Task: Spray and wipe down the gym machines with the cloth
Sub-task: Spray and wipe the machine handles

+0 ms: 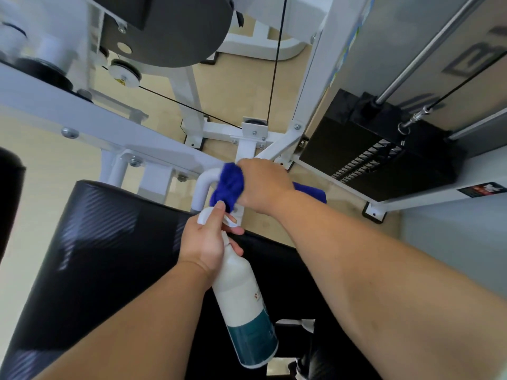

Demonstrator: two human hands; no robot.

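Note:
My left hand (pixel 207 242) grips a white spray bottle (pixel 241 297) with a teal lower band, index finger up on the trigger head, nozzle close to the cloth. My right hand (pixel 263 185) is closed on a bunched blue cloth (pixel 229 185), pressing it against a curved white tube (pixel 204 185) of the gym machine frame. Another part of the cloth pokes out behind my wrist. Beneath both hands lies the machine's black padded seat (pixel 104 259).
The white frame beam (pixel 82 119) runs from the left to the centre, with pulleys (pixel 124 74) and black cables above. A black weight stack (pixel 384 149) with chrome guide rods stands at the right. A dark round pad (pixel 175 31) hangs overhead. The floor is tan.

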